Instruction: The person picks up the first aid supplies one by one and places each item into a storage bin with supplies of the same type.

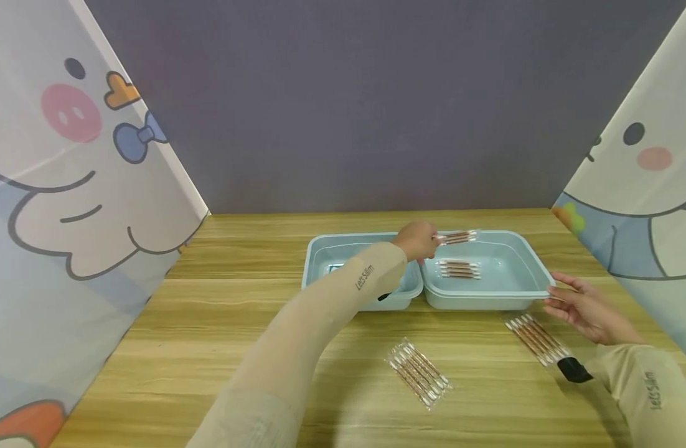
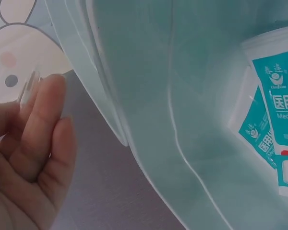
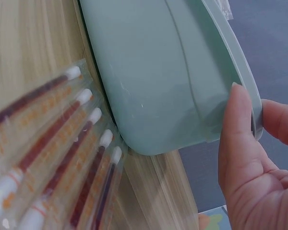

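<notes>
Swab packet (image 1: 457,237), clear-wrapped, is pinched in the left hand (image 1: 417,241) over the right tray (image 1: 516,298), above another swab packet (image 1: 459,268) lying on that tray's floor. Head view: two pale blue trays sit side by side on the wooden counter (image 1: 236,323); the left tray (image 1: 315,261) holds something small and printed, half hidden by the sleeve. The right hand (image 1: 586,309) touches the right tray's near right corner with loosely extended fingers, steadying it and gripping nothing. Two more packets lie on the counter: one (image 1: 418,372) toward the front, one (image 1: 536,339) just beside the right hand. Left wrist view: the left hand's fingers (image 2: 41,129) are curled, with a clear packet edge (image 2: 29,88) pinched at their tips; only here do teal-printed sachets (image 2: 273,120) in the left tray read clearly. Right wrist view: a fingertip (image 3: 237,129) presses the tray's rim from outside, thumb behind the lip; the counter packet (image 3: 57,153) lies touching the tray's base, a contact the head view does not settle. Risk, as a judgement: the pinch sits at one end of the packet, so the slippery wrap could slide free and land on the rim or between the trays; a firmer push from the right hand could shift the tray over the packet at its base.
</notes>
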Demonstrator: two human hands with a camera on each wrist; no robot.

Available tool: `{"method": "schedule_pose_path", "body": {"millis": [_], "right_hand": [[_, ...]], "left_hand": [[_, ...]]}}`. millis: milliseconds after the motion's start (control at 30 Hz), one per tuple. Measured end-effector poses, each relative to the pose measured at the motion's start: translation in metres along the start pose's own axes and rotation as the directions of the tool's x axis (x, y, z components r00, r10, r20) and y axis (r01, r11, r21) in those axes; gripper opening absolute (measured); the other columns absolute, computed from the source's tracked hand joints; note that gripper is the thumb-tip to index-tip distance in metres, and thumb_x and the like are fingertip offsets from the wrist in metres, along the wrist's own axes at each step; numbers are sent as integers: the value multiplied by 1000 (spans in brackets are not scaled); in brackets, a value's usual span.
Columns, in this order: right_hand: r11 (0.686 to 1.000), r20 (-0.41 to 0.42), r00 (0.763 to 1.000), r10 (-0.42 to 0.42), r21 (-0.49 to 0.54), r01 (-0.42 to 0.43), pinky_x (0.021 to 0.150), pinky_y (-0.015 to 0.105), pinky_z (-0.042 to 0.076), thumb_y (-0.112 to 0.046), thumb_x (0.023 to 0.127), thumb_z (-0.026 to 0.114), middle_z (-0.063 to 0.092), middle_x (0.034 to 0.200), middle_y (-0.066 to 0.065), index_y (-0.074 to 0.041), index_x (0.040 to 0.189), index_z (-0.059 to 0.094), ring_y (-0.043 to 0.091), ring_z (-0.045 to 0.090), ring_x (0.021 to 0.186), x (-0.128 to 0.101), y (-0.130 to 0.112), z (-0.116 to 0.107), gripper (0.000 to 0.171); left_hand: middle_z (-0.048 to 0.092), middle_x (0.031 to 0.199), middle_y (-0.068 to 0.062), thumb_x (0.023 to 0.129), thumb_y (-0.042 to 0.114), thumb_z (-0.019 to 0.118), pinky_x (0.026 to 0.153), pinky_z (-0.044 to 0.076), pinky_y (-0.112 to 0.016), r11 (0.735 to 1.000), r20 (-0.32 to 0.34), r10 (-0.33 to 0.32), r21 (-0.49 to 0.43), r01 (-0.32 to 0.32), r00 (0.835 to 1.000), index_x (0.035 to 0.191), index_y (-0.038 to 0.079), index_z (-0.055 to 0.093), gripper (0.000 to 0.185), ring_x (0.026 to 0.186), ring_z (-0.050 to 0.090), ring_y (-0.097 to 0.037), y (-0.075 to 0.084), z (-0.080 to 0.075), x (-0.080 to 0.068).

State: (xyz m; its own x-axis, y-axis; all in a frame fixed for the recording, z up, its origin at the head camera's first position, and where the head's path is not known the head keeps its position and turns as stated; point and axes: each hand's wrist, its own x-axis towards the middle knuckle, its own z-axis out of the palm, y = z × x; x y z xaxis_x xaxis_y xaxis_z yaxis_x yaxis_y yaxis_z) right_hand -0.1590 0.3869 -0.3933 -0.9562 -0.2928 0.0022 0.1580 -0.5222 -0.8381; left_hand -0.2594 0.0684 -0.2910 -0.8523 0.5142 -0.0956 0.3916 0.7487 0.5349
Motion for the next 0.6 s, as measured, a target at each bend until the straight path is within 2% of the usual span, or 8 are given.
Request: {"method": "schedule_pose_path", "body": {"millis": [200, 367, 400, 500, 600], "right_hand": [[1000, -28, 1000, 6, -5, -6, 74, 31, 57, 9, 98, 43, 62, 91, 14, -15, 108, 66, 23, 67, 80, 0, 1, 3, 35], [1000, -29, 1000, 7, 7, -6, 74, 31, 57, 9, 98, 41, 62, 90, 15, -14, 108, 66, 24, 67, 80, -1, 0, 5, 36], [1000, -27, 1000, 9, 6, -9, 74, 31, 57, 9, 98, 41, 62, 90, 14, -14, 108, 66, 24, 67, 80, -1, 0, 6, 35], [1000, -28, 1000, 14, 4, -14, 74, 31, 57, 9, 98, 41, 62, 90, 15, -14, 107, 67, 24, 67, 80, 0, 1, 7, 36], [1000, -34, 999, 22, -6, -22, 75, 31, 57, 10, 98, 41, 61, 90, 14, -14, 106, 67, 23, 67, 79, 1, 2, 7, 36]], "left_hand": [[61, 73, 2, 102, 22, 48, 63, 47, -19, 999, 25, 10, 35, -11, 1000, 117, 7, 64, 26, 59, 64, -15, 0, 1, 2], [63, 77, 0, 102, 21, 48, 60, 47, -19, 1000, 30, 18, 15, -18, 999, 111, 7, 65, 24, 58, 62, -13, 0, 3, 4], [65, 81, -1, 102, 21, 47, 60, 47, -19, 1000, 32, 22, 12, -23, 999, 112, 7, 65, 24, 58, 61, -12, 0, 4, 5], [66, 109, -4, 103, 26, 47, 62, 48, -20, 999, 57, 30, 10, -31, 998, 129, 8, 56, 33, 65, 63, -12, 0, 4, 5], [53, 136, -4, 102, 31, 48, 69, 49, -22, 998, 122, 46, 25, -50, 991, 145, 12, 40, 48, 83, 65, -15, -2, 3, 4]]}}
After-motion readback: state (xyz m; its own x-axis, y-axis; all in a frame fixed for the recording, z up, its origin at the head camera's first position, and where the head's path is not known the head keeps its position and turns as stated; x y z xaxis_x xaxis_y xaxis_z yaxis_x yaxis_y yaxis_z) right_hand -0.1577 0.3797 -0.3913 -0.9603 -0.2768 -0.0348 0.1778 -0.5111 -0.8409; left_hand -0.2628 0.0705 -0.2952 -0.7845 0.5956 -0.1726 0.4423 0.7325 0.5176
